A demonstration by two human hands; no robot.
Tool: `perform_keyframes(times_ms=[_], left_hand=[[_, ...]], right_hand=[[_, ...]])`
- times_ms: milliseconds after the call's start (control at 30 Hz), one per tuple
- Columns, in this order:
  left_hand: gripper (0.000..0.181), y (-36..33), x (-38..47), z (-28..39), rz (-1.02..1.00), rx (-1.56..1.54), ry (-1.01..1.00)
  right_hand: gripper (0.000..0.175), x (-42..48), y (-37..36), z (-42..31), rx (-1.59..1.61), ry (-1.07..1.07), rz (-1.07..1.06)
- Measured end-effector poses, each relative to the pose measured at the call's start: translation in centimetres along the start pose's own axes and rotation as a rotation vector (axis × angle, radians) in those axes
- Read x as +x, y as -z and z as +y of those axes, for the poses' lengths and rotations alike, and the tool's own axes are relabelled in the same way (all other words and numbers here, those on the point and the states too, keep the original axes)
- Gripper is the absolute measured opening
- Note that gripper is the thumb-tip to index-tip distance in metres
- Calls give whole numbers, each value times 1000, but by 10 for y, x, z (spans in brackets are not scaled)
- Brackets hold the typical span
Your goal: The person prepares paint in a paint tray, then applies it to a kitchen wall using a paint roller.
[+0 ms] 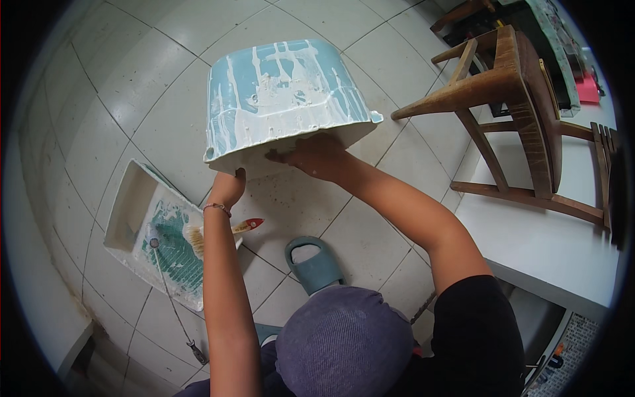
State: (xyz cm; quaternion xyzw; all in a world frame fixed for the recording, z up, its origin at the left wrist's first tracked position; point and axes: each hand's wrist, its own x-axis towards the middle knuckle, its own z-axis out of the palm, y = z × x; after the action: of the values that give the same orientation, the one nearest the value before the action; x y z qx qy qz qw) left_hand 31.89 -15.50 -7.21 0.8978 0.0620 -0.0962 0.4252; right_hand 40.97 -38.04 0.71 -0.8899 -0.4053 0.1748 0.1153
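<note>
A light-blue plastic bucket [285, 94], streaked and crusted with white paint, is tipped with its opening towards me. My left hand [230, 187] grips its near rim at the left, the thumb showing and the other fingers hidden. Inside the shaded mouth is part of my right hand [317, 155]; its hold is unclear. Left of my left forearm a white paint tray [121, 211], with green showing through its paint, lies on the floor. A small paint roller [153, 237] rests in it. A paintbrush [246, 226] lies across the tray's right side, partly behind my forearm.
A wooden chair [516, 84] stands at the right beside a white ledge [536, 233]. The roller's dark handle [197, 353] reaches onto the tiled floor [163, 114]. My slippered foot [315, 263] is below the bucket. A wall [44, 278] bounds the left.
</note>
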Motion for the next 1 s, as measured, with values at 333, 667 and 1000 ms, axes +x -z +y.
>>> perform_keyframes(times_ms=[333,667,1000], left_hand=[[38,1,-1,10,-35,-27,35],[39,0,5,21,-98,-5,89],[37,-13,-5,10,39,-133,46]], right_hand=[[58,-4,3,-9,-90,-168,70],[41,-19,-24,16,-264,24,11],[35,-21,25,-31,-230,-99,-127]])
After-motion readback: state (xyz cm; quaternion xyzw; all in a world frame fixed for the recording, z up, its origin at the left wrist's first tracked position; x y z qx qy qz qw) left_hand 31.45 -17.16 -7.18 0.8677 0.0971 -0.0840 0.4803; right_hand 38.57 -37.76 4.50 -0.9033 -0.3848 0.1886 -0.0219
